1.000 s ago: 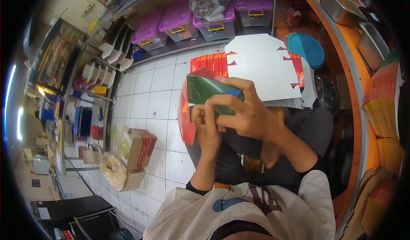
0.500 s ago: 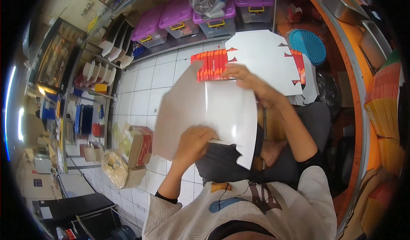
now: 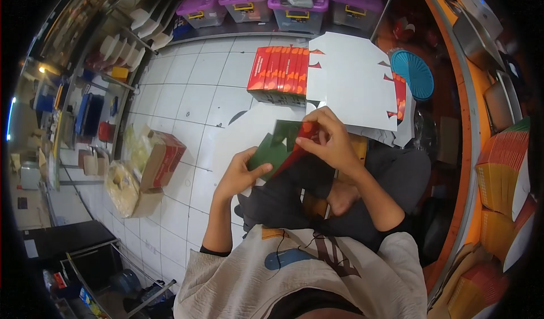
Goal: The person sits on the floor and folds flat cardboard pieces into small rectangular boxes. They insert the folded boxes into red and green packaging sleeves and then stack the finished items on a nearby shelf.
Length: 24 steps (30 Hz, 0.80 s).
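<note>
My left hand (image 3: 242, 174) and my right hand (image 3: 330, 142) hold one cardboard box blank (image 3: 243, 132) above my lap. Its large panel is plain white; the folded part between my hands shows green and red print and a notched edge. The left thumb presses on the green part from above, with the fingers behind it. At the red corner, my right thumb and fingers pinch the card. Just beyond stands a row of folded red boxes (image 3: 277, 72), packed side by side. To their right lies a stack of flat white blanks (image 3: 354, 81) with cut notches and red printed edges.
Purple-lidded storage bins (image 3: 246, 1) line the far side. A turquoise round lid (image 3: 412, 75) lies beyond the blanks. An open carton (image 3: 161, 157) stands on the white tiled floor at left. Stacked red and orange cartons (image 3: 501, 177) fill the right edge.
The blank was held with its white side up; now part of it is folded so green and red print shows. My right hand has come down and nearer my left hand.
</note>
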Tool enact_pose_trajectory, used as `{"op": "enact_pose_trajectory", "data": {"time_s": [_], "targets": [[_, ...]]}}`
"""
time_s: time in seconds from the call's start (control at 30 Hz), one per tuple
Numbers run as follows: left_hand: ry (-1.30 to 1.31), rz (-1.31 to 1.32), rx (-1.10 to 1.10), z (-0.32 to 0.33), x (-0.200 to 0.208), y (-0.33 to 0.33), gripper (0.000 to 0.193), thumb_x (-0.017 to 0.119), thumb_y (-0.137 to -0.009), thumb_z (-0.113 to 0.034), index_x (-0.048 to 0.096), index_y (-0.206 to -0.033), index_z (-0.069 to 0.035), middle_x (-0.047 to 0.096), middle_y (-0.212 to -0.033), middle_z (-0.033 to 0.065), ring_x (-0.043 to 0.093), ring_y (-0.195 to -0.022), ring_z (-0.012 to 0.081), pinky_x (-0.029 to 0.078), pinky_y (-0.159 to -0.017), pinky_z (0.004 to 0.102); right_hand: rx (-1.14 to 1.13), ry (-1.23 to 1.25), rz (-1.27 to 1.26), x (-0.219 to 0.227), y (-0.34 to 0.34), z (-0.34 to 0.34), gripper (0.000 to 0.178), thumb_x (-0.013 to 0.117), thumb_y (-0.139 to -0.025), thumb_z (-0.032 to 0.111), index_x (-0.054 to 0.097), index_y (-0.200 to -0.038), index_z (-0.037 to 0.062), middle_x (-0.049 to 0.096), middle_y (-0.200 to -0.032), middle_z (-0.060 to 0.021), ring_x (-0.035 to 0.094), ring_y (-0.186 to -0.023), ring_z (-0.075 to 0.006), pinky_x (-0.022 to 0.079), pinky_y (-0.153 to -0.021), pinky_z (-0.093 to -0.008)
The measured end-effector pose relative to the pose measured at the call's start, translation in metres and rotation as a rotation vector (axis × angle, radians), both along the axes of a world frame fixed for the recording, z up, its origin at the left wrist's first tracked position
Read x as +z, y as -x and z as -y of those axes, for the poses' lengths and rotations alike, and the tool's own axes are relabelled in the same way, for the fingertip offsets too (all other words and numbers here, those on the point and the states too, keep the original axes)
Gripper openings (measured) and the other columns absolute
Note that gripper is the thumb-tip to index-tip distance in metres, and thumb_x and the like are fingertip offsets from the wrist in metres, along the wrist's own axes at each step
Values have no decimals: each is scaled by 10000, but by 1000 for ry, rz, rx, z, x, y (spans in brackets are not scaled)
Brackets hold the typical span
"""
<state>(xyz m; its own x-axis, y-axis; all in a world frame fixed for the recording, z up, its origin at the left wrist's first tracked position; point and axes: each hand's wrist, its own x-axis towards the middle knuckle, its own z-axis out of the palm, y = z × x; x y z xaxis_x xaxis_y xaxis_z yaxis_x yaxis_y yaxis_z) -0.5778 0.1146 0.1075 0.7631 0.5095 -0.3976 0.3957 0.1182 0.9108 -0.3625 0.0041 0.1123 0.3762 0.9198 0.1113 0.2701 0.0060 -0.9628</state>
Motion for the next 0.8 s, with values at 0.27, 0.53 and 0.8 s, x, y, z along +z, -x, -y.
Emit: {"op": "enact_pose_trajectory", "data": {"time_s": [0.27,0.53,0.8], "targets": [[91,74,-85,-8,21,-18,264,638,-843,-113,507,-1048,-10,590,-824,39,539,-587,71,457,-464,190,66,-104,85,17,0,8,383,780,-675,114,673,-1043,102,443,-812,36,346,-596,-47,287,-482,-193],[157,113,-31,-1,18,-36,199,491,-920,-85,467,-1108,-24,573,-957,61,580,-701,101,515,-536,198,-101,-139,296,9,6,7,259,703,-740,169,676,-993,120,499,-801,-56,540,-712,-197,441,-623,-309],[-145,-6,3,17,36,-46,224,471,-908,-29,446,-1131,-45,567,-972,61,571,-830,148,506,-633,249,94,-79,333,2,3,9,186,660,-799,183,672,-948,72,585,-806,-86,523,-641,-197,423,-579,-308]]}}
